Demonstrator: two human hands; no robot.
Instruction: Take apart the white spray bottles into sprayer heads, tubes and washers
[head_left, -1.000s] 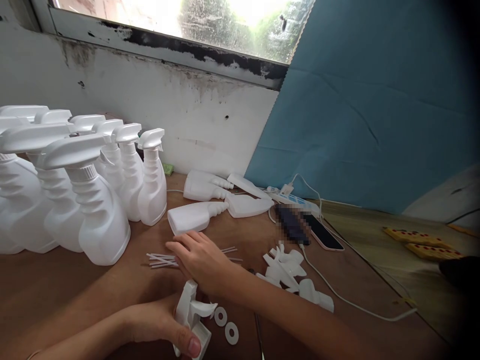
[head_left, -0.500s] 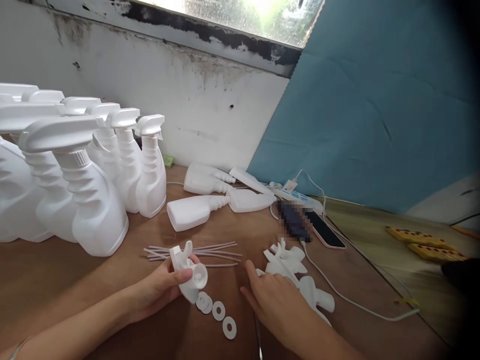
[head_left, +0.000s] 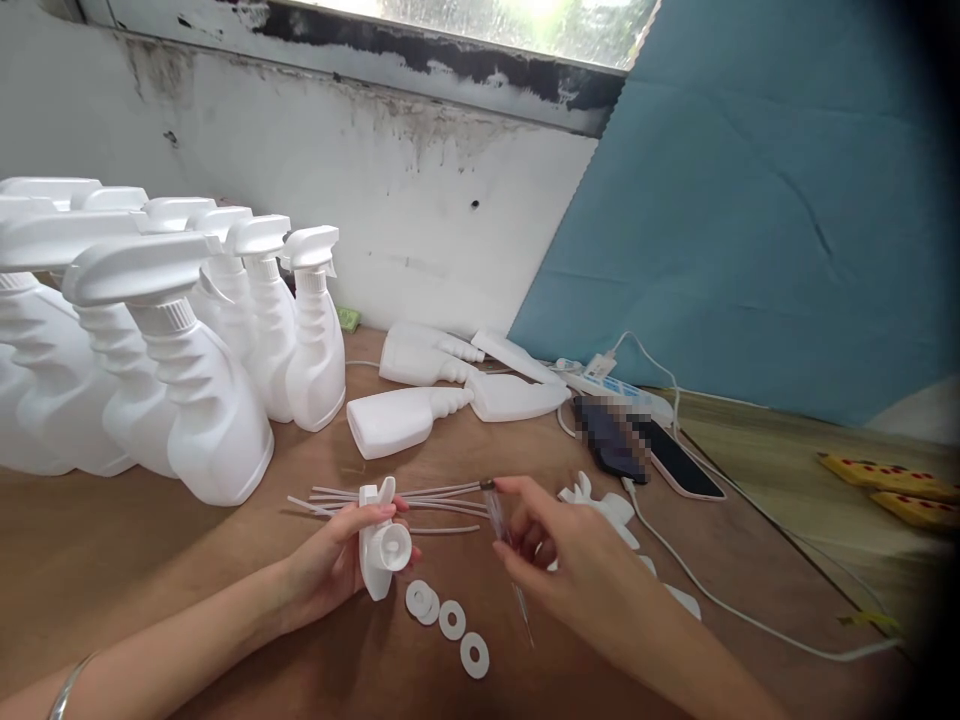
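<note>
My left hand (head_left: 337, 570) is closed around a white trigger sprayer head (head_left: 380, 540), its round collar facing right. My right hand (head_left: 559, 555) pinches a thin pointed tool (head_left: 504, 545) that slants down toward the table, just right of the sprayer head. Below the head, several white ring washers (head_left: 450, 620) lie in a row on the brown table (head_left: 112, 560). Thin clear dip tubes (head_left: 420, 497) lie behind both hands. A pile of loose white sprayer heads (head_left: 604, 505) sits behind my right hand.
Several upright white spray bottles (head_left: 195, 390) with heads fitted stand at the left. Headless bottles (head_left: 409, 420) lie flat at the back. A power strip (head_left: 615, 390), two phones (head_left: 652, 450) and a white cable (head_left: 757, 625) lie at the right. A blue sheet (head_left: 750, 220) leans on the wall.
My right hand left the tubes, reached right to the table, and has now lifted a thin tool. My left hand raised the sprayer head and turned its collar to the right.
</note>
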